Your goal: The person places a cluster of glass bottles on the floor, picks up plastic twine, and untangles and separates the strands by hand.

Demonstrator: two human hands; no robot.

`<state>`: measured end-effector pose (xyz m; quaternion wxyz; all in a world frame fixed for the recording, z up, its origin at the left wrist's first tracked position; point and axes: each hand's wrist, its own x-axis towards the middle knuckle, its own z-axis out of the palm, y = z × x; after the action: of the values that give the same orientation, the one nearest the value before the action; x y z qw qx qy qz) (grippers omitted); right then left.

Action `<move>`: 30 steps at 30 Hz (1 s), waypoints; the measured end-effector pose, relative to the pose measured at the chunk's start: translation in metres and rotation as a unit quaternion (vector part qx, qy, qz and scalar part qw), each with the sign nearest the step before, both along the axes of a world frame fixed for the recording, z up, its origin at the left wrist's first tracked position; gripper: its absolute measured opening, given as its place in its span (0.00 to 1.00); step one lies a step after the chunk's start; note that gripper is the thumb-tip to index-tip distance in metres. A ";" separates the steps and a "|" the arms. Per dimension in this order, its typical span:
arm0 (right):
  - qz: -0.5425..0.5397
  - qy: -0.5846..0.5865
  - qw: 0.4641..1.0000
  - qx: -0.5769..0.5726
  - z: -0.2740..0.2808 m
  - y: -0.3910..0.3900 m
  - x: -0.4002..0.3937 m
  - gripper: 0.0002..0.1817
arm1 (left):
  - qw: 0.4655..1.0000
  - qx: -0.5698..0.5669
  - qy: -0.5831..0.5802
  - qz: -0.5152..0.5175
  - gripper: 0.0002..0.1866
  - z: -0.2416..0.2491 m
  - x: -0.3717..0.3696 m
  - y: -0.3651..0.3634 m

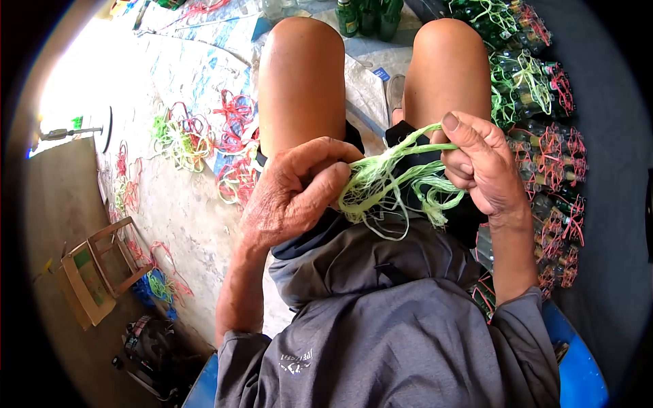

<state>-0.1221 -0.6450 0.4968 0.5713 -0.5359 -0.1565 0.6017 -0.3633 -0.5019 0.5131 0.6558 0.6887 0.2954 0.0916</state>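
A tangle of light green plastic string (377, 180) with frayed, thin fibres stretches between my two hands above my lap. My left hand (299, 187) is closed around its left end, thumb against the curled fingers. My right hand (484, 160) pinches strands of it between thumb and fingers, a little higher and to the right. Loops of the string hang below, between the hands. The fingertips of my left hand are partly hidden by the string and the hand itself.
Piles of green string (182, 139) and red string (235, 132) lie on the floor at left. Green bottles (367, 17) stand beyond my knees. String-tied bottles (547, 153) are stacked along the right. A wooden frame (119, 255) and a dark bag (153, 357) are at lower left.
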 end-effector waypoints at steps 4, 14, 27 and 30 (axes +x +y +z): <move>-0.014 -0.032 0.999 0.010 0.003 0.001 -0.002 0.19 | 0.999 -0.029 -0.004 -0.019 0.09 -0.003 -0.004 0.000; -0.014 -0.380 0.919 0.103 0.004 0.000 -0.006 0.14 | 0.999 -0.005 0.018 0.034 0.09 -0.001 -0.003 -0.005; -0.058 -0.339 0.915 0.212 0.017 -0.001 -0.019 0.05 | 0.980 0.186 0.014 -0.074 0.06 0.003 0.008 -0.005; -0.045 -0.380 0.904 0.190 0.018 -0.001 -0.016 0.06 | 0.980 0.192 -0.001 -0.059 0.05 0.003 0.015 -0.007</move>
<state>-0.1384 -0.6456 0.5149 0.5860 -0.6118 -0.4488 0.2845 -0.3487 -0.5088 0.5166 0.5161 0.8177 0.2307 0.1089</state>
